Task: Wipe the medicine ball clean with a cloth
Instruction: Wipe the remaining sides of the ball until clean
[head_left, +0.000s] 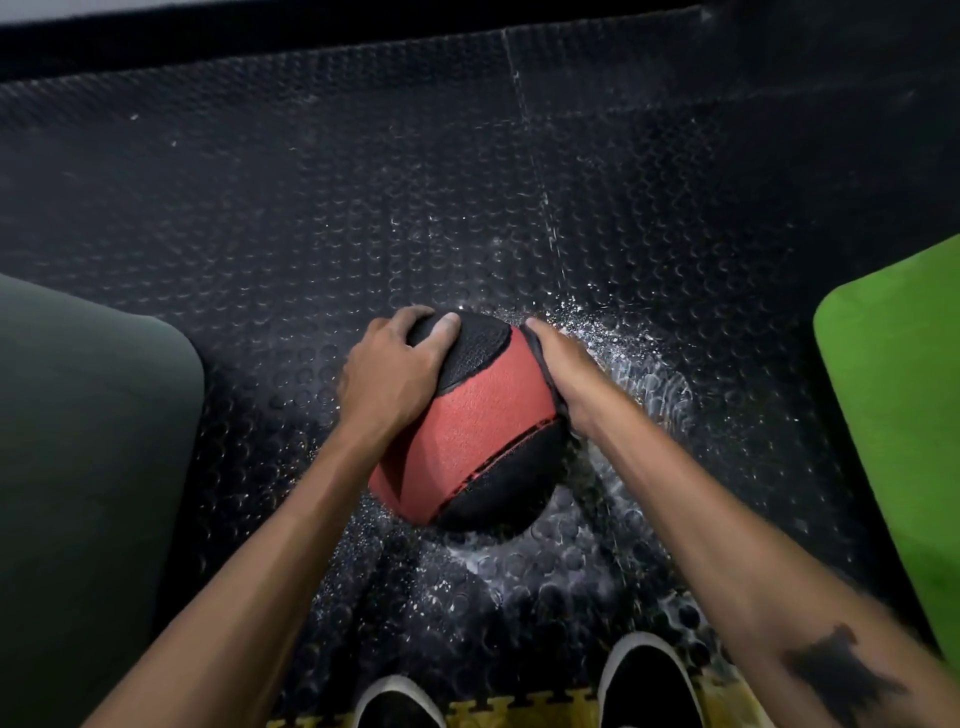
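A red and black medicine ball (483, 421) is at the centre, over the black studded floor, held between both hands. My left hand (389, 374) lies on its upper left, with fingers curved over the black top panel. Against the ball's right side presses my right hand (561, 374), thumb pointing up; its fingers are hidden behind the ball. A thin dark strip runs between that hand and the ball, and I cannot tell whether it is a cloth or a seam. No other cloth is in view.
White specks and wet streaks (634, 364) spread over the rubber floor (363, 182) around the ball. A dark green mat (93, 441) lies at the left, a bright green mat (893, 415) at the right. Two black shoes (644, 680) stand at the bottom edge.
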